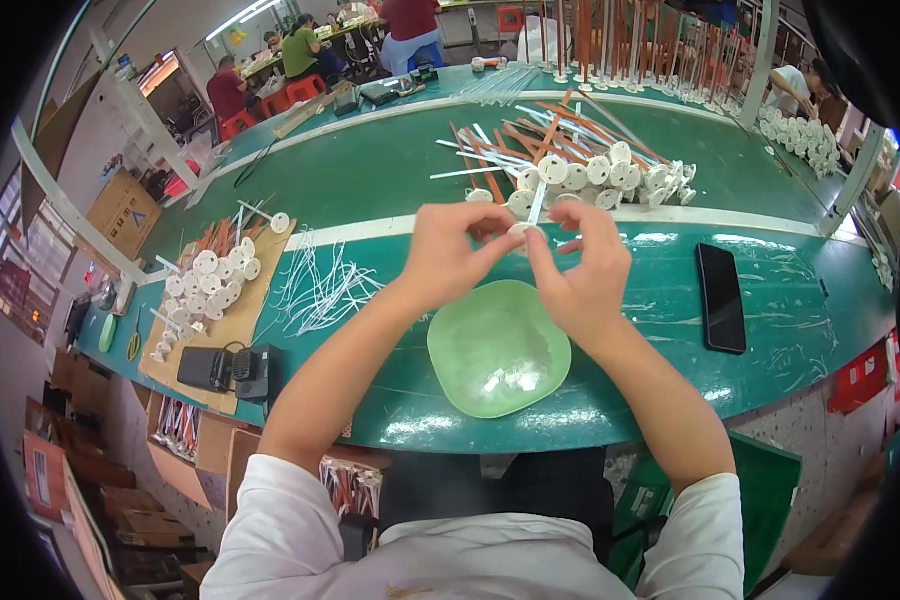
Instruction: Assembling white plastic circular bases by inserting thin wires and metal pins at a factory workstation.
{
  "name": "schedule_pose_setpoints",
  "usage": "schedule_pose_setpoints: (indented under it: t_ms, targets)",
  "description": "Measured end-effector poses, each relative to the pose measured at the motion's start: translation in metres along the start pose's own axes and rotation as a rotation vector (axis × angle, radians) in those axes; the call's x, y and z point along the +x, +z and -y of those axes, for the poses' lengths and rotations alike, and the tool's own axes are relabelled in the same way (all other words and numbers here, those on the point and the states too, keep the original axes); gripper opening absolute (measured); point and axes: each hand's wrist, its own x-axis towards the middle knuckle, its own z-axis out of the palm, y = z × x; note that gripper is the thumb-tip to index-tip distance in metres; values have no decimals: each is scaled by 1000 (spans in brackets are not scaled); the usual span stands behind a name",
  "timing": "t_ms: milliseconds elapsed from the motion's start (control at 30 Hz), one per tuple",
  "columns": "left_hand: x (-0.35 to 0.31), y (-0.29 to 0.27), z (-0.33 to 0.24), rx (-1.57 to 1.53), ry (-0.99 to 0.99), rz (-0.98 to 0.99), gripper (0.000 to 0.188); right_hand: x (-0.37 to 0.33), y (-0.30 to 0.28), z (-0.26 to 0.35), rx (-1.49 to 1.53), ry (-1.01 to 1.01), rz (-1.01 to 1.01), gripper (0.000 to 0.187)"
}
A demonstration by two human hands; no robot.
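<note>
Disc (523, 229), white and small, with a pale strip (537, 204) rising from it, is pinched in the left hand (457, 248) above a green bowl's (500, 345) far edge; the right thumb is laid against it, but whether the right hand (582, 275) is closed cannot be told. It is judged light, stiff, best held by the rim. Snagging seems possible on the heaped discs (598, 170) beyond; white strands (320, 290) are scattered leftward.

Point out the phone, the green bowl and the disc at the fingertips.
Phone (722, 299): head view, middle of its dark face.
Bowl (500, 350): head view, bare inside.
Disc (523, 228): head view, white face.
</note>
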Motion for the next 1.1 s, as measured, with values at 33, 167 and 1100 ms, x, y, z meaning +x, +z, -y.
schedule_pose_setpoints:
  t_ms: [33,167,1100]
  targets:
    - [-12,-6,-3,-3,-6,0,14,5,-3,8,64,47,15,21]
    - [-48,-29,-3,-122,52,-2,14,-4,-6,16,279,-62,275,22]
    - [-71,-26,-5,-129,49,314,49,-19,3,31,121,-327,249,20]
